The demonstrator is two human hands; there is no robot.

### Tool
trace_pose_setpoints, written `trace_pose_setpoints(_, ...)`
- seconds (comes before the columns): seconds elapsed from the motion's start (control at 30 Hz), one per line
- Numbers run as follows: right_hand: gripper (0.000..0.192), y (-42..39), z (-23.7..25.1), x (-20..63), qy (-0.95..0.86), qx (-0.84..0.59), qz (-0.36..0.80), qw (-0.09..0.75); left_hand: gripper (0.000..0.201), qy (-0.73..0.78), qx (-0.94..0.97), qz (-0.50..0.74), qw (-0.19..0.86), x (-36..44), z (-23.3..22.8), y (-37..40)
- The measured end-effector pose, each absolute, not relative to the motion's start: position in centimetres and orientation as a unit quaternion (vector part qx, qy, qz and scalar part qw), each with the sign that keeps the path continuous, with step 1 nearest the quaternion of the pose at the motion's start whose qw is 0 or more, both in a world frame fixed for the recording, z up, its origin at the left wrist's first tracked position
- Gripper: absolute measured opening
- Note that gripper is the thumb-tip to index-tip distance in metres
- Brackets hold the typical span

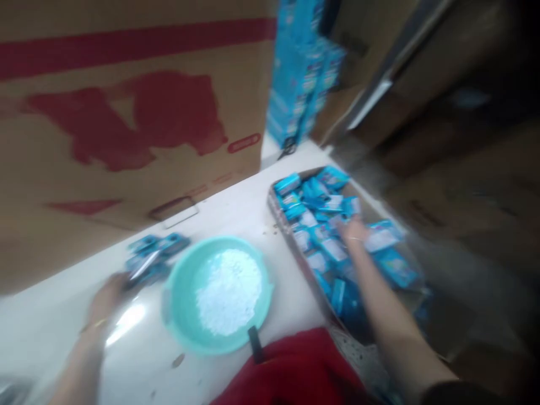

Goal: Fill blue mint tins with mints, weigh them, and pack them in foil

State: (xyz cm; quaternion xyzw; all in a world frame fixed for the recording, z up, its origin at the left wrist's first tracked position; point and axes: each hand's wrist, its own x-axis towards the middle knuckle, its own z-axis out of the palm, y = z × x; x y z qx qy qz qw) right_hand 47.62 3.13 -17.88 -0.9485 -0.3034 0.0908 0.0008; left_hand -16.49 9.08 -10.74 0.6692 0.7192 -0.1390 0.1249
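My left hand (107,298) is at the left of the white table, blurred by motion. It appears closed on a dark thing with a pale shiny edge, whose kind I cannot make out. Just beyond it lie several small blue boxes (172,243) in a loose group. My right hand (354,229) reaches into a shallow cardboard tray (291,242) on the right, among many small blue-and-white packs (333,247). Its fingers are smeared and partly hidden, so I cannot see whether it grips a pack. A turquoise basin (179,326) holding small white pieces (230,292) stands between my hands.
A large brown carton (236,197) with red print stands along the table's back edge. Tall blue boxes (291,84) are stacked at the back corner, with a small dark object (289,146) at their foot. Red cloth (295,365) is at the front edge.
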Motion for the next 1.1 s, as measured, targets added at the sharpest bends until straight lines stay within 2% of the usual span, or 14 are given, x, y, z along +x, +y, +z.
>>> trace_pose_setpoints(0.03,0.058,2.9,-18.0,47.4,-0.308,-0.946,0.103,0.015,0.026,0.732,0.652,-0.159,0.116,-16.2,-11.3,8.8)
trace_pose_setpoints(0.13,0.079,2.5,-17.8,46.6,-0.327,-0.927,0.126,0.133,0.038,0.728,0.664,-0.136,0.1,-16.1,-12.8,8.3)
trace_pose_setpoints(0.2,0.079,2.1,-16.5,46.1,-0.377,-0.89,0.126,0.224,0.043,0.743,0.658,-0.087,0.082,-16.2,-12.9,7.7)
trace_pose_setpoints(0.3,0.065,0.8,-12.2,44.6,-0.433,-0.84,0.12,0.305,0.046,0.736,0.669,0.04,0.099,-15.7,-11.5,5.5)
trace_pose_setpoints(0.37,0.052,-0.3,-8.7,42.1,-0.458,-0.8,0.192,0.335,0.041,0.691,0.7,0.086,0.16,-14.5,-10.6,3.8)
trace_pose_setpoints(0.43,0.036,-1.3,-6.0,38.5,-0.5,-0.712,0.32,0.375,0.032,0.626,0.742,0.064,0.233,-12.4,-10.5,2.4)
trace_pose_setpoints(0.5,0.029,-2.5,-4.6,34.6,-0.521,-0.61,0.495,0.334,0.028,0.563,0.781,-0.006,0.269,-9.5,-11.6,1.5)
trace_pose_setpoints(0.53,0.03,-3.3,-4.4,32.9,-0.505,-0.557,0.596,0.282,0.027,0.541,0.797,-0.051,0.263,-8.0,-12.5,1.3)
trace_pose_setpoints(0.6,0.033,-4.9,-4.7,30.6,-0.444,-0.43,0.767,0.172,0.03,0.512,0.821,-0.144,0.209,-5.2,-14.8,0.9)
trace_pose_setpoints(0.67,0.044,-6.6,-5.2,30.1,-0.354,-0.33,0.868,0.109,0.034,0.485,0.835,-0.213,0.15,-3.3,-16.8,0.5)
trace_pose_setpoints(0.77,0.073,-8.3,-5.6,31.5,-0.258,-0.245,0.93,0.089,0.036,0.439,0.855,-0.243,0.131,-3.0,-18.2,-0.2)
trace_pose_setpoints(0.83,0.084,-8.9,-5.6,32.3,-0.242,-0.213,0.942,0.089,0.037,0.416,0.862,-0.247,0.153,-3.8,-18.1,-0.7)
trace_pose_setpoints(1.0,0.088,-9.6,-6.0,32.2,-0.256,-0.204,0.941,0.083,0.036,0.416,0.825,-0.227,0.307,-5.4,-17.6,-1.1)
trace_pose_setpoints(1.1,0.072,-10.2,-6.6,32.2,-0.265,-0.291,0.909,0.135,0.031,0.422,0.799,-0.174,0.391,-4.6,-18.4,-2.2)
